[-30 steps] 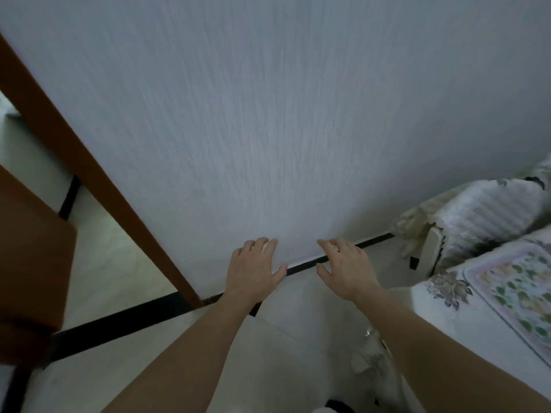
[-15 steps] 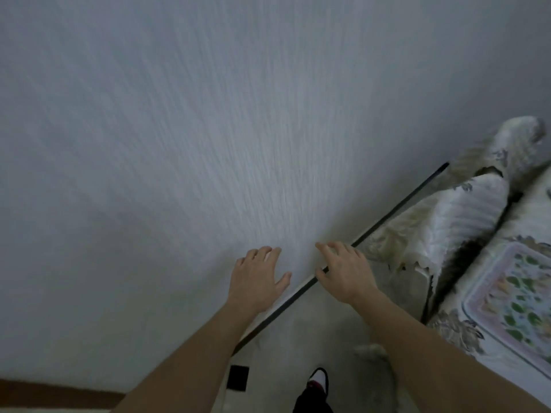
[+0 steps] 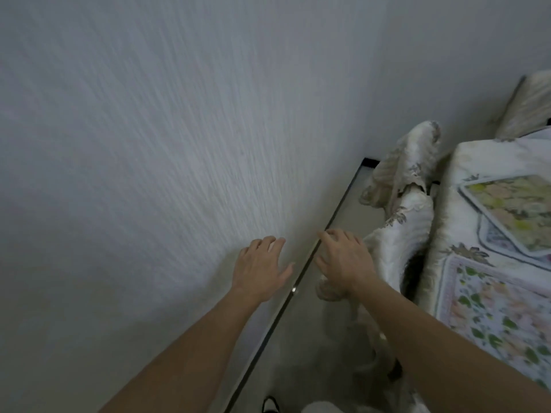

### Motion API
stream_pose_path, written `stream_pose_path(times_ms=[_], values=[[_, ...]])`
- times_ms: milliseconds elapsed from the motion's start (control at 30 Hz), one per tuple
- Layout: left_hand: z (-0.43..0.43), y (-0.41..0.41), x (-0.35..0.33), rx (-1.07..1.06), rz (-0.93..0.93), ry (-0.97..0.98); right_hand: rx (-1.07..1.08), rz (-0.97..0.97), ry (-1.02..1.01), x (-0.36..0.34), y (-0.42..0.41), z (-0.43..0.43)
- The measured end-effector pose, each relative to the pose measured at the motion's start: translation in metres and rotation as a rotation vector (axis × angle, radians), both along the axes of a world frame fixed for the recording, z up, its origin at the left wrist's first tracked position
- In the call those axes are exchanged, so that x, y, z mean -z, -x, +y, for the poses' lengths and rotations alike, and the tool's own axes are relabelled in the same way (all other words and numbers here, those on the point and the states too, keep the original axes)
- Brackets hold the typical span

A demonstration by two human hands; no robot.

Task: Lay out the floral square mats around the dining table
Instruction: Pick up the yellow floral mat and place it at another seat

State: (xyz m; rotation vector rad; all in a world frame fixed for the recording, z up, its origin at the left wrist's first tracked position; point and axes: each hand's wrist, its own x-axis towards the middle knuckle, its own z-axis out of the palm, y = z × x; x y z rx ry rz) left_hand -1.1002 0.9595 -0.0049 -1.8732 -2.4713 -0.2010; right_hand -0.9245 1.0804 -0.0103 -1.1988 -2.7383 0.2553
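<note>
Both hands empty, fingers loose and spread: left hand by the wall, right hand near the desk. Nearest floral mat lies flat on it, off to the right, second mat just beyond, so the right hand's probably the closer reach.

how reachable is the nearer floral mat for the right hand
Probably yes: the right hand is open and empty, and the nearer floral mat lies flat to its right, past a draped chair back.
</note>
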Motion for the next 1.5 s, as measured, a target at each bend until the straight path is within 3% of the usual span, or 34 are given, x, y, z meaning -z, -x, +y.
stream_pose_path(times_ms=[467, 800, 1233, 1500], values=[[0.263, -0.043, 0.005, 0.644, -0.034, -0.061, 0.640, -0.021, 0.001, 0.003, -0.082, 0.133], [0.364, -0.144, 0.017, 1.051, -0.087, -0.046, 1.095, -0.033, 0.028, 0.004, -0.170, 0.131], [0.437, -0.245, 0.015, 1.070, -0.077, 0.014, 1.285, -0.011, 0.082, 0.008, -0.263, 0.161], [0.524, -0.288, 0.064, 1.142, -0.115, 0.098, 1.535, 0.195, 0.282, 0.054, -0.293, 0.223]])
